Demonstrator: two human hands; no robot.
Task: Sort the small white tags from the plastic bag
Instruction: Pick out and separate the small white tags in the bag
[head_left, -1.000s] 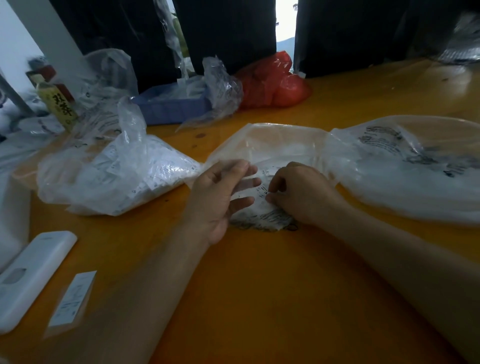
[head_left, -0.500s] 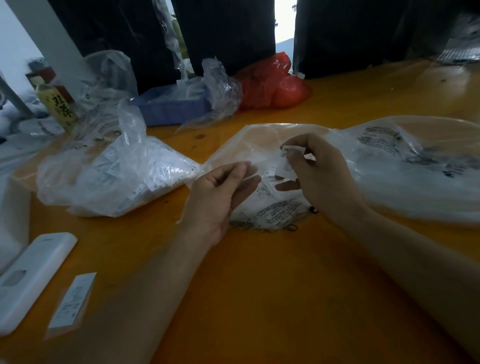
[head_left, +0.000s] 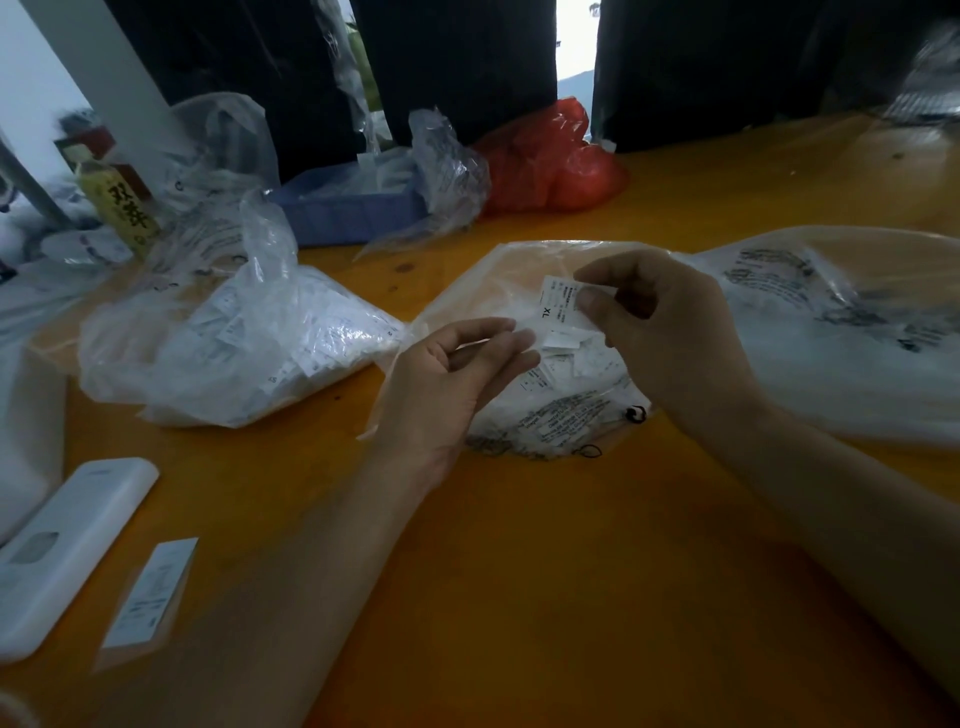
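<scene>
Head-worn view, downward, near table (head_left: 519, 571)

Orange table (head_left: 519, 571); plastic bags of tags (head_left: 244, 343), blue tray (head_left: 353, 208), red bag (head_left: 545, 161), white remote (head_left: 62, 551)

Tag bag (head_left: 545, 410) lies between two other bags (head_left: 234, 353).

Looking dim overall, with daylight coming through gaps behind the orange table (head_left: 597, 545). Glaring softly off the clear plastic bags (head_left: 249, 338) on it. Blurring and bending toward the table's near-left and far-right edges; deepening into shadow along its near side.
</scene>
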